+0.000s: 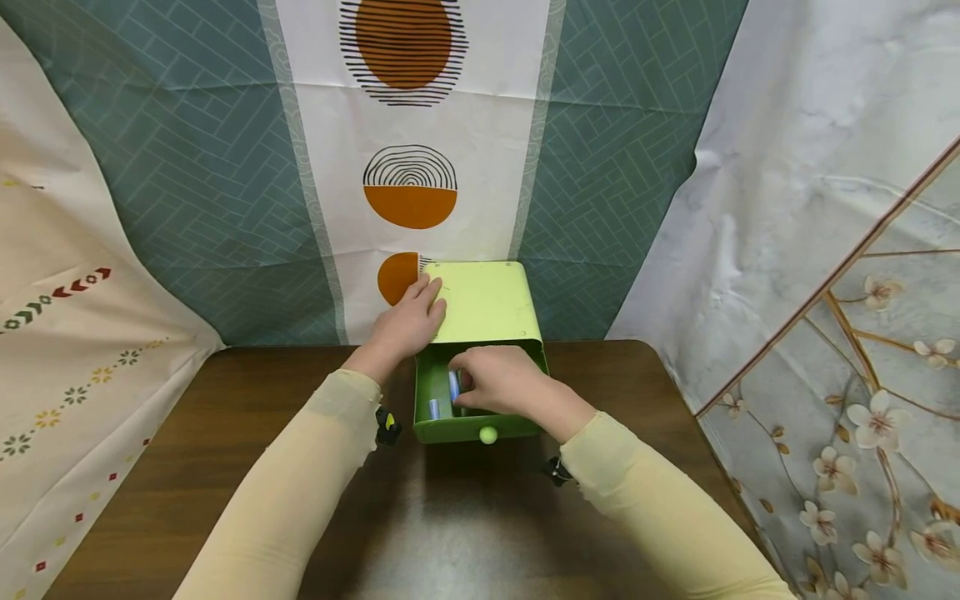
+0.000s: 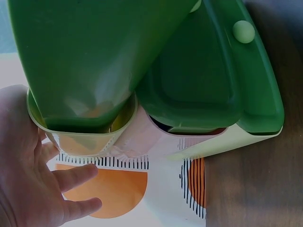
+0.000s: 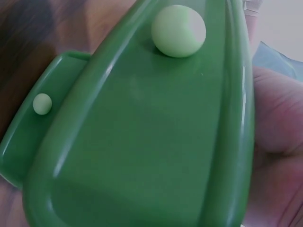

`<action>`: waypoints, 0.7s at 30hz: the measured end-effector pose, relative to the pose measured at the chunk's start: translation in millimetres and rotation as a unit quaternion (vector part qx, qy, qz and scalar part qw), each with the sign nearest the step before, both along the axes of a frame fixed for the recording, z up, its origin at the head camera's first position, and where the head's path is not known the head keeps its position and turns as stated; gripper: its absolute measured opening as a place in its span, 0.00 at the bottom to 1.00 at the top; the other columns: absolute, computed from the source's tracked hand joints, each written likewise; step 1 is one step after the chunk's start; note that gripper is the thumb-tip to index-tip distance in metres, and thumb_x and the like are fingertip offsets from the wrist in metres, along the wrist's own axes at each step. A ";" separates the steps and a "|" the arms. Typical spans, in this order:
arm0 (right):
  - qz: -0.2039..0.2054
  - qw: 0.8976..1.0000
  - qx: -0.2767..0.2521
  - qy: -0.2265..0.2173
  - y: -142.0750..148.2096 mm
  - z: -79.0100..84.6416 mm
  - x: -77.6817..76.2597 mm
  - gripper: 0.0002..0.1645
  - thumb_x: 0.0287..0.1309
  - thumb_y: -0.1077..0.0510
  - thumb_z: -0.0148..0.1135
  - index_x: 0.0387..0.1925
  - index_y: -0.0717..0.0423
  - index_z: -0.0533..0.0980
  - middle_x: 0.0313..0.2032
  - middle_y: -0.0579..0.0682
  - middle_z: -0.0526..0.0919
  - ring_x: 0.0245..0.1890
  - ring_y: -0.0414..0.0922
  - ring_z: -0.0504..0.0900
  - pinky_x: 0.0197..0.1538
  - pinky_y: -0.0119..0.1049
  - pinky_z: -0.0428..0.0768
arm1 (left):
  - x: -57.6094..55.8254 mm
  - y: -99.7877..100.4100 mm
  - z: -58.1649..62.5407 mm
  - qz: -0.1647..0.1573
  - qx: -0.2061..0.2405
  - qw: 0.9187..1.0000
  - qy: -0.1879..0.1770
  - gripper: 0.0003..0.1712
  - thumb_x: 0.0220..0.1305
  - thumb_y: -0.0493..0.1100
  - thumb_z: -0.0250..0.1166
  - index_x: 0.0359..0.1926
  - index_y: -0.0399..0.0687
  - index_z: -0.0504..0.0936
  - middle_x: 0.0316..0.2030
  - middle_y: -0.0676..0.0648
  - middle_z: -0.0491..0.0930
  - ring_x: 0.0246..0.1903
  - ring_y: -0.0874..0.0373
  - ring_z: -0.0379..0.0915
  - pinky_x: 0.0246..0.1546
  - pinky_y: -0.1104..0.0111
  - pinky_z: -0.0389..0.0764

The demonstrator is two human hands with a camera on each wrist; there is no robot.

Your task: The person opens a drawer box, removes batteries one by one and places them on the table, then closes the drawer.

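Note:
A small drawer cabinet (image 1: 487, 300) with a pale green top stands against the back cloth, its green top drawer (image 1: 480, 429) pulled out. My left hand (image 1: 408, 323) rests at the upper left edge of the cabinet, fingers extended. In the left wrist view the left hand (image 2: 28, 175) lies beside the cabinet's side with its fingers spread. My right hand (image 1: 506, 382) reaches into the drawer and pinches a small blue cylinder (image 1: 454, 387). Another small blue cylinder (image 1: 434, 408) stands in the drawer's front left. In the right wrist view the fingertips are hidden behind the drawer front (image 3: 137, 132).
A pale green round knob (image 1: 488, 435) sits on the drawer front. Lower green drawers with a knob (image 2: 244, 31) show beneath it. The cabinet stands at the back of a brown wooden table (image 1: 420, 517). Patterned cloths (image 1: 630, 167) hang behind and on both sides.

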State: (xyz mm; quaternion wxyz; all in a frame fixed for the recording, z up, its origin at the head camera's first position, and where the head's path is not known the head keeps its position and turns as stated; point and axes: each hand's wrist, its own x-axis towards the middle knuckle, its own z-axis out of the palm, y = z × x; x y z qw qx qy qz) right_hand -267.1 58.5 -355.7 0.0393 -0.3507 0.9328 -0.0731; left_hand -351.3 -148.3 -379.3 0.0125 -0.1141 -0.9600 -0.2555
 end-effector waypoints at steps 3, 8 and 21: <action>-0.007 1.000 -0.002 0.005 5.0 0.9 1.1 0.20 0.67 0.46 0.81 0.56 0.47 0.87 0.35 0.35 0.85 0.34 0.36 0.82 0.41 0.39 0.83 | -0.5 -0.9 -0.1 -0.001 -0.002 1.000 0.000 0.38 0.90 0.61 0.35 0.92 0.56 0.49 0.90 0.47 0.42 0.86 0.44 0.45 0.76 0.35 0.63; -0.015 1.000 -0.014 0.017 15.7 3.4 2.9 0.17 0.65 0.47 0.82 0.52 0.44 0.87 0.37 0.35 0.86 0.36 0.36 0.83 0.43 0.40 0.83 | -0.5 -0.9 -0.3 -0.003 -0.002 1.000 0.000 0.38 0.90 0.61 0.35 0.92 0.56 0.50 0.90 0.47 0.42 0.86 0.43 0.46 0.76 0.36 0.64; -0.036 0.997 -0.062 0.011 49.7 11.8 7.1 0.13 0.65 0.53 0.82 0.47 0.45 0.85 0.36 0.36 0.85 0.35 0.33 0.85 0.41 0.41 0.83 | -0.8 -0.3 -1.2 -0.003 0.006 1.000 -0.006 0.38 0.90 0.61 0.36 0.92 0.57 0.48 0.90 0.48 0.40 0.87 0.44 0.43 0.78 0.36 0.60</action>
